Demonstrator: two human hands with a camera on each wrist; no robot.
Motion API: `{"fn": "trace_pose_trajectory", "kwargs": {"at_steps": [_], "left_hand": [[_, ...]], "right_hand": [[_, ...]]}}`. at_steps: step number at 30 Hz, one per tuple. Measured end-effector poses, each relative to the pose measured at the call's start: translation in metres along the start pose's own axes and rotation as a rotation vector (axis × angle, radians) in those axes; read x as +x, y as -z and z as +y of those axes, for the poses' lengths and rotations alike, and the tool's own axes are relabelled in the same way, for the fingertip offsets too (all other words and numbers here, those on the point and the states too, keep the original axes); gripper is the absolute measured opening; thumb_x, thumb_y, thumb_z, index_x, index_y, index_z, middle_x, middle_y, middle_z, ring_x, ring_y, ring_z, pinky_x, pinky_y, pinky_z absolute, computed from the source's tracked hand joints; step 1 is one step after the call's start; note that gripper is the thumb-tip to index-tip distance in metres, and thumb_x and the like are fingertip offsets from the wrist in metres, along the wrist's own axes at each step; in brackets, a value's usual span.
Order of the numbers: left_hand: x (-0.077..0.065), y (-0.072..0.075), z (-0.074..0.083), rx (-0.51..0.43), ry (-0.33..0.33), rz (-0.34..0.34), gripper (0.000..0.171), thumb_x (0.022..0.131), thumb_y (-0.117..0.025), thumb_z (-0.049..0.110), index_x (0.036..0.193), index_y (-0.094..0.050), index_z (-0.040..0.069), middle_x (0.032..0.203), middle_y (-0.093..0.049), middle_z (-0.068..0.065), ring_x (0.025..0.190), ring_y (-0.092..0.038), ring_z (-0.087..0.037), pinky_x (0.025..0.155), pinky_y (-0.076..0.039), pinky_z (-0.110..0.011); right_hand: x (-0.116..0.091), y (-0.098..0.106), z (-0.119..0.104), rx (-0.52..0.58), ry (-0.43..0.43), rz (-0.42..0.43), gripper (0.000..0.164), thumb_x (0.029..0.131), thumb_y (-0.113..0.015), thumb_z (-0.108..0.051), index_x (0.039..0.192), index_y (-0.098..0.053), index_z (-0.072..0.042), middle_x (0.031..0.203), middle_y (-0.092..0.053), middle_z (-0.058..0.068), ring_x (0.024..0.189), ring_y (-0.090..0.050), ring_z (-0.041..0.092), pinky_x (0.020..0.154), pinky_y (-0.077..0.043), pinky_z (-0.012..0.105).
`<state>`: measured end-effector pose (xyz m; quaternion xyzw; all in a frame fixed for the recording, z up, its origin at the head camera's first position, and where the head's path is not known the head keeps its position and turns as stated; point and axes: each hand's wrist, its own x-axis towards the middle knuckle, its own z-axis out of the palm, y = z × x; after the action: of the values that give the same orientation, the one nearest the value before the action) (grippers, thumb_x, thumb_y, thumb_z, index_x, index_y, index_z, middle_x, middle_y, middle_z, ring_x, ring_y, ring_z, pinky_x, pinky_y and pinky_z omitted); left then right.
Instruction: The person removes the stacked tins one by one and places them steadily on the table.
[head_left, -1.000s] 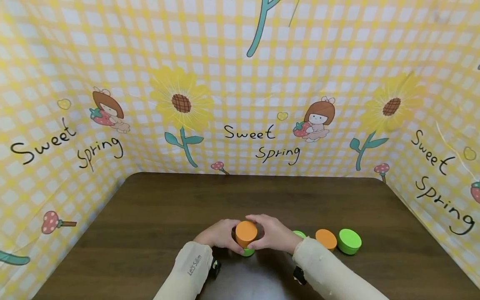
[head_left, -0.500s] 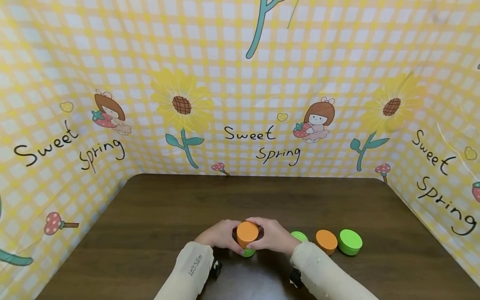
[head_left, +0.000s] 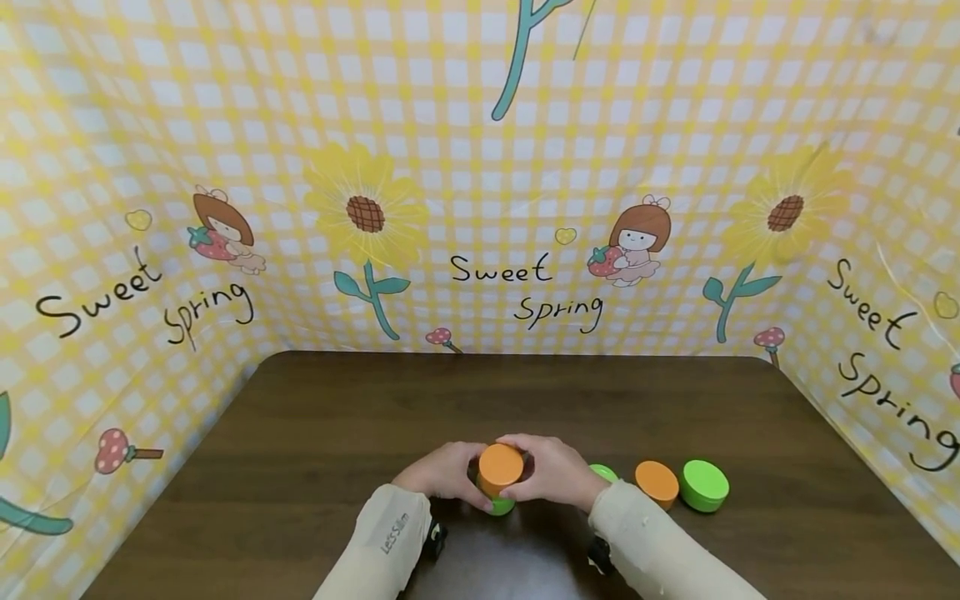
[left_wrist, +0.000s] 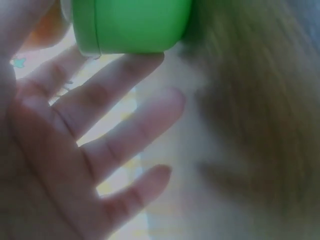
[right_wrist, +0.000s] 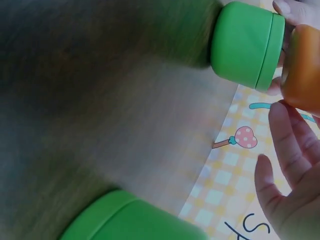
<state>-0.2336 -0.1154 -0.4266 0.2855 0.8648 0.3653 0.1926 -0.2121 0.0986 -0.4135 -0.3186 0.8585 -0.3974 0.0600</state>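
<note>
A green round tub (head_left: pixel 501 506) stands on the table in front of the person, and an orange round tub (head_left: pixel 500 467) is held right above it. My left hand (head_left: pixel 446 473) grips the green tub near its rim; in the left wrist view the green tub (left_wrist: pixel 135 25) lies against its fingers, with the other fingers spread. Thumb and fingers of my right hand (head_left: pixel 557 473) hold the orange tub (right_wrist: pixel 305 70) in the right wrist view. A narrow gap shows there between the orange tub and the green tub (right_wrist: pixel 245 45).
To the right stand a green tub (head_left: pixel 602 472) partly behind the right hand, an orange tub (head_left: pixel 657 483) and another green tub (head_left: pixel 705 485). The dark wooden table (head_left: pixel 375 400) ends at a yellow checked cloth (head_left: pixel 480 183) on three sides.
Both hands keep hold of the two tubs in nearly the same place. The whole head view has shifted slightly down and to the right.
</note>
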Motion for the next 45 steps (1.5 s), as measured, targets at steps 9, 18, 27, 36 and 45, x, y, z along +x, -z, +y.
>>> {"fn": "trace_pose_trajectory", "kwargs": {"at_steps": [9, 18, 27, 36, 45], "left_hand": [[0.000, 0.001, 0.002, -0.013, 0.010, -0.022, 0.055, 0.074, -0.083, 0.012, 0.124, -0.063, 0.004, 0.110, -0.068, -0.004, 0.091, -0.062, -0.013, 0.081, -0.050, -0.033], [0.000, 0.000, 0.006, 0.039, 0.033, -0.008, 0.057, 0.073, -0.084, 0.016, 0.126, -0.064, 0.006, 0.116, -0.067, -0.006, 0.096, -0.060, -0.015, 0.083, -0.048, -0.034], [0.000, 0.000, 0.007, 0.079, 0.019, 0.009, 0.057, 0.071, -0.085, 0.015, 0.123, -0.065, 0.004, 0.113, -0.069, -0.007, 0.101, -0.061, -0.020, 0.084, -0.048, -0.033], [-0.001, 0.002, 0.005, 0.095, 0.033, -0.010, 0.060, 0.073, -0.084, 0.017, 0.127, -0.062, 0.004, 0.119, -0.066, -0.009, 0.110, -0.059, -0.026, 0.090, -0.046, -0.041], [-0.001, 0.002, 0.007, 0.101, 0.038, -0.026, 0.061, 0.074, -0.084, 0.017, 0.129, -0.061, 0.003, 0.120, -0.065, -0.009, 0.110, -0.059, -0.026, 0.090, -0.046, -0.041]], "right_hand": [[-0.007, 0.015, 0.002, -0.104, -0.027, 0.029, 0.060, 0.075, -0.081, -0.028, 0.127, -0.061, -0.007, 0.105, -0.067, 0.001, 0.080, -0.059, 0.009, 0.069, -0.049, 0.028], [-0.018, 0.030, 0.007, -0.148, -0.070, 0.074, 0.064, 0.073, -0.083, -0.033, 0.127, -0.060, -0.008, 0.105, -0.066, -0.001, 0.081, -0.059, 0.009, 0.070, -0.049, 0.028], [-0.036, 0.050, 0.015, -0.201, -0.110, 0.112, 0.066, 0.071, -0.084, -0.033, 0.126, -0.061, -0.007, 0.101, -0.066, -0.002, 0.078, -0.057, 0.008, 0.067, -0.047, 0.027], [-0.052, 0.061, 0.027, -0.145, -0.158, 0.063, 0.066, 0.073, -0.083, -0.032, 0.129, -0.059, -0.007, 0.104, -0.064, -0.003, 0.082, -0.058, 0.010, 0.070, -0.048, 0.030], [-0.068, 0.067, 0.042, -0.240, -0.083, 0.097, 0.064, 0.073, -0.083, -0.031, 0.127, -0.060, -0.005, 0.110, -0.065, 0.001, 0.082, -0.057, 0.007, 0.069, -0.048, 0.028]]}}
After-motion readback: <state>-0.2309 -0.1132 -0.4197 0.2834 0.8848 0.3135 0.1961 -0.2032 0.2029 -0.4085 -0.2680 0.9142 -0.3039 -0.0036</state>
